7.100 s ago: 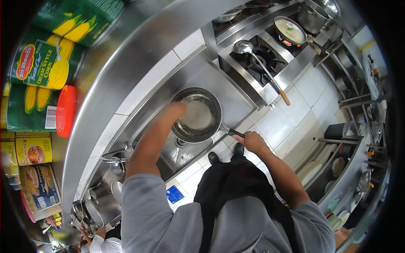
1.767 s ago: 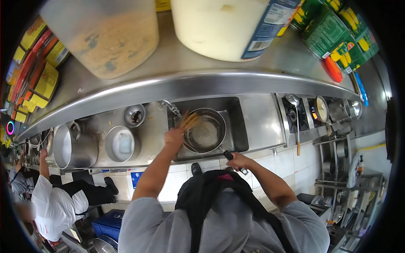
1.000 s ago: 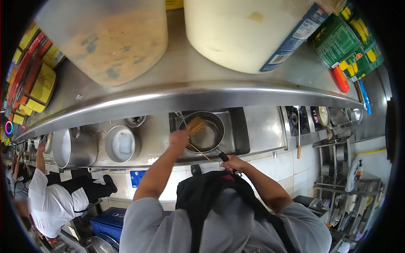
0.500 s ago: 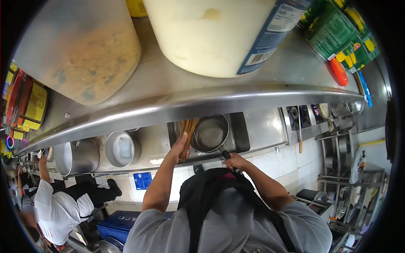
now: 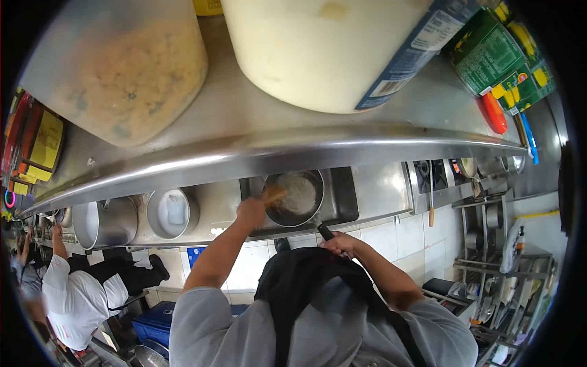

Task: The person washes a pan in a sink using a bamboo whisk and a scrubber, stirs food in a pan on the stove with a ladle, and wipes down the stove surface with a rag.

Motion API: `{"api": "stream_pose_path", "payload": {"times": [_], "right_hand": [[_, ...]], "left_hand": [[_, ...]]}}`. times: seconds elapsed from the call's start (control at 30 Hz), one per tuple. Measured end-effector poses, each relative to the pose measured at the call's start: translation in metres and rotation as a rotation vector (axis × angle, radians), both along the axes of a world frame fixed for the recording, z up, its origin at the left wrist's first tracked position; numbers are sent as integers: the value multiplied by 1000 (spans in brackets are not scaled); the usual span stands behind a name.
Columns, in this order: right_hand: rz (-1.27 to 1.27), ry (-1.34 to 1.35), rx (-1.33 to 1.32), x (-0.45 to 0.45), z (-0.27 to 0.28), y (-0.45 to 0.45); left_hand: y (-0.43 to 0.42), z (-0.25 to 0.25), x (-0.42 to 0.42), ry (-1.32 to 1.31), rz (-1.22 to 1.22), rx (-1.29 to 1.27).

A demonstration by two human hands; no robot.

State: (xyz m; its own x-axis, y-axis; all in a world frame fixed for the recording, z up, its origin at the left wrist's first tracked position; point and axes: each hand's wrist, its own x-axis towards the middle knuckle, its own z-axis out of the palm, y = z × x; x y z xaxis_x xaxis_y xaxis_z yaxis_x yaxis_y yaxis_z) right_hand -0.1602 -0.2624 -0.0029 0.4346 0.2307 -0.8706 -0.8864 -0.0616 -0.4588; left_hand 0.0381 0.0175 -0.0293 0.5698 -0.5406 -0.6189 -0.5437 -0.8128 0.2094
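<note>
The left hand (image 5: 252, 213) is closed around a brush (image 5: 275, 196), which looks blurry. The brush pokes into the pan (image 5: 301, 194), at its left side. I cannot tell if its tips touch the bottom. The right hand (image 5: 340, 244) is closed too, with its fingers wrapped around the black handle (image 5: 326, 230) of the pan. The pan sits in the sink (image 5: 342, 196), in front of both hands. It is just to the right of the left hand, and its round part is a bit past the right hand, up and to the left. The inside of the pan is dark, with a pale, wet patch in the middle. On the desk (image 5: 382, 186), to the left of the sink, is a pot (image 5: 157, 227) with something white in it, near a big pot (image 5: 122, 223)
</note>
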Motion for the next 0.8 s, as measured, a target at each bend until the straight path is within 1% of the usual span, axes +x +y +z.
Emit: {"api": "stream_pose_path", "payload": {"times": [0.07, 0.1, 0.17, 0.2, 0.27, 0.3, 0.33, 0.37, 0.4, 0.43, 0.5, 0.53, 0.57, 0.63, 0.67, 0.73, 0.77, 0.8], "right_hand": [[-18, 4, 110, 0, -10, 2], [-17, 2, 111, 4, -20, 3], [110, -55, 191, 13, -35, 4], [118, -58, 191, 16, -36, 3], [-48, 84, 106, 17, -35, -7], [-75, 87, 162, 16, -28, -18], [-78, 84, 160, 13, -16, -24], [-83, 66, 155, 9, -3, -27], [-85, 51, 152, 3, 2, -30], [-78, 90, 181, -3, -5, -31], [-19, 50, 185, -5, -23, -22], [34, 3, 185, -5, -30, -15], [58, 24, 197, 1, -37, -10], [62, -14, 174, 3, -39, -7], [64, -61, 160, 7, -38, -8], [47, -47, 158, 10, -27, -16], [15, -54, 69, 14, -19, -21], [-14, -62, -23, 15, -14, -28]], "left_hand": [[-10, 12, 14, -110, 363, -129], [-23, 6, 12, -112, 364, -129], [-49, -17, 7, -6, 185, -305], [-46, -22, 2, -11, 192, -305], [-40, -31, -20, 111, -53, -407], [-26, -10, -22, 104, -125, -283], [-5, 17, -21, 98, -198, -158], [7, 24, -13, 98, -199, -159], [18, 29, -2, 42, -66, -67], [23, 32, 7, -11, 72, 28], [1, 26, 21, -136, 296, -192], [-15, 0, 28, -149, 272, -267], [-35, -21, 34, -166, 248, -348], [-68, 14, 25, 323, 386, -491], [-72, 12, 21, 320, 390, -495], [-72, 3, 2, 561, 322, -614], [-66, 1, -9, 568, 319, -610], [-53, 6, -16, 633, 233, -553]]}}
